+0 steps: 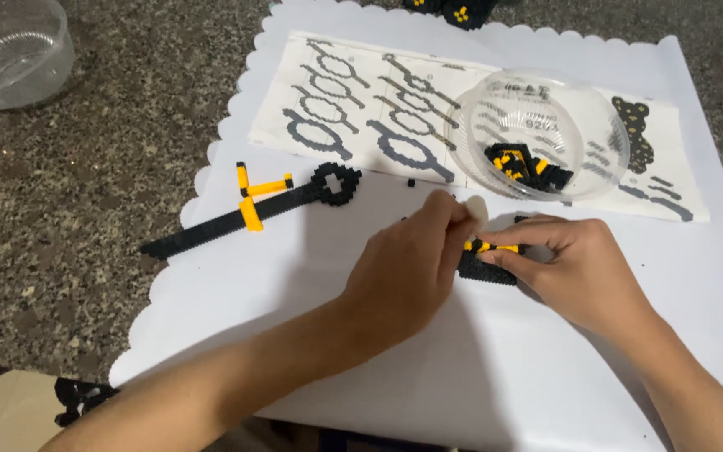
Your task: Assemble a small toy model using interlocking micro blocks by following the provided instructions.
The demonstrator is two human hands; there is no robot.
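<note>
Clear plastic bowl [537, 134] of black-and-yellow bricks [525, 166]; both hands' fingers [504, 251] pinched on a small brick assembly [487, 266].

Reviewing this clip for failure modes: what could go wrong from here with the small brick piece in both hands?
1. Both hands, left hand and right hand, pinch one small black-and-yellow piece; pressing too hard could pop bricks loose.
2. A loose black stud lies on the white sheet; a sleeve or wrist could sweep it away.
3. The finished sword overhangs the sheet's left edge; the left forearm could knock it.
</note>
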